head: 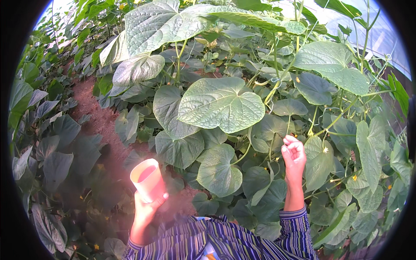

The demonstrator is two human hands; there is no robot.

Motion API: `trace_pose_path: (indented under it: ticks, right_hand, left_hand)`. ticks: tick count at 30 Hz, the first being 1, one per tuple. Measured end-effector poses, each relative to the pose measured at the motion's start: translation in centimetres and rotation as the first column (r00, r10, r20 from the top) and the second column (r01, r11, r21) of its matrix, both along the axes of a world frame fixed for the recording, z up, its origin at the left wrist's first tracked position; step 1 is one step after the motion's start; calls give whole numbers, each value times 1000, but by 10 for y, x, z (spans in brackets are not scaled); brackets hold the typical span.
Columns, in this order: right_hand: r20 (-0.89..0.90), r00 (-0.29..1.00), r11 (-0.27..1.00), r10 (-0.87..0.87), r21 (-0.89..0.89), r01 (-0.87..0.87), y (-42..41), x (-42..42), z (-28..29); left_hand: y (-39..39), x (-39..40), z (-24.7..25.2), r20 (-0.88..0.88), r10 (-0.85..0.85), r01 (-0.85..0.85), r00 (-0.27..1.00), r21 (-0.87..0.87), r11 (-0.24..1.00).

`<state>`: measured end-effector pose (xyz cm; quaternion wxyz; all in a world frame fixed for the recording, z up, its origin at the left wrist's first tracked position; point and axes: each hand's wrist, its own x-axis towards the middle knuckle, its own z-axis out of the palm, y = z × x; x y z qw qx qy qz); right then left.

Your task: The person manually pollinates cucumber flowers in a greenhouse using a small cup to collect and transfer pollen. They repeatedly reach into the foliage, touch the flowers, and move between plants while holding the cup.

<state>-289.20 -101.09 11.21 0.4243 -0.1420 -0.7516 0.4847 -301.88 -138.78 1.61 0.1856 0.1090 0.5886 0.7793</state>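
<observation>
My left hand [147,208] is wrapped around the lower part of a pale cup [149,182], its mouth tilted up towards me. Glare washes out the cup, and its contents cannot be made out. Among the cucumber leaves on the right is my right hand [295,154], raised with its fingers curled and the thumb close to the index finger. Something small and dark shows at those fingertips, too small to identify or to tell whether it is held. Just right of this hand hangs a cucumber leaf [316,164] with a small pale flower [325,149] in front.
A broad cucumber leaf [224,104] hangs in front of me, and a larger one [162,26] arches above it. Support strings [308,34] run up along the vines. A reddish soil path [97,113] runs between plant rows on the left. Plastic sheeting [383,39] stands at upper right.
</observation>
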Motion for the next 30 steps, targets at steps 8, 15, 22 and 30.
trace_pose_path:
  ticks: [8, 15, 22, 30]
  right_hand:
    - [300, 743, 801, 598, -184, -569, -138, -64, -66]
    - [436, 489, 558, 755, -37, -829, -198, -144, -70]
    - [76, 782, 785, 619, -53, -617, -175, -273, -62]
    - [-1, 934, 934, 358, 7, -358, -123, -402, -52]
  left_hand:
    - [-51, -5, -16, -35, 135, -136, 990, -31, 990]
    - [-79, -38, -18, 4, 270, -270, 963, -1, 963]
    - [-90, -130, 9, -49, 297, -297, 954, 4, 955]
    - [-84, -257, 52, -160, 360, -365, 919, -1, 931]
